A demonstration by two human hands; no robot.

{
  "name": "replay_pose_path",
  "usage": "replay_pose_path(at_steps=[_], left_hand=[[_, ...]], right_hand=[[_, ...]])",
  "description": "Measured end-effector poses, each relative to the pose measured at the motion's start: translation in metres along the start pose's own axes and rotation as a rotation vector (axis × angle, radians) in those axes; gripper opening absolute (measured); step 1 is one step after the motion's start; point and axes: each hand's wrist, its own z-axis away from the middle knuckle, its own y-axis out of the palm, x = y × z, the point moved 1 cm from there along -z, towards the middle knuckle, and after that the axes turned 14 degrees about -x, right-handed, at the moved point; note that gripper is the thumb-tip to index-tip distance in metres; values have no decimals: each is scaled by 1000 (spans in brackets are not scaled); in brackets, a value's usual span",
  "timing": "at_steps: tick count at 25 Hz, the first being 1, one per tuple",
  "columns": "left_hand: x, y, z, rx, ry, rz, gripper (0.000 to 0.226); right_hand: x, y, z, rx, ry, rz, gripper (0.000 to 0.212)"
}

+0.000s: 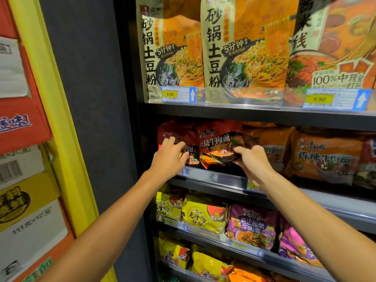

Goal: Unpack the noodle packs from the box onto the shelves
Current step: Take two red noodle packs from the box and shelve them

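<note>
A person's right hand pinches the lower corner of a glossy red plastic beef-noodle pack standing at the front edge of the dark metal middle shelf, near its left end. The left hand, fingers straight, presses a neighbouring dark-red noodle pack. Seating it well likely means sliding it back upright, label outward.

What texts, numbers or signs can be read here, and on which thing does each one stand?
"砂锅土豆粉", "5分钟": tall beige pack, top shelf.
"9.90": yellow price tag; also the right tag.
"100%中现金": orange pack.
"红烧牛肉面": red pack pinched by the right hand.
"香辣牛肉面": orange-brown pack.
"老母鸡汤面": yellow pack.
"老坛酸菜牛肉面": purple pack.
"111克×12": carton.
Small print on tags, barcodes: unreadable.
</note>
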Motion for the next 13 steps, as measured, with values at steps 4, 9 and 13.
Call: replay_pose_path(at_steps=[4,9,13], left_hand=[[3,-8,17,170,55,-56,49],[3,-10,23,332,92,-160,66],[2,-4,20,420,78,-236,76]], right_hand=[[11,-11,-7,23,-361,762,48],[10,-19,-6,122,-536,1052,55],[3,1,-5,121,-481,1025,45]])
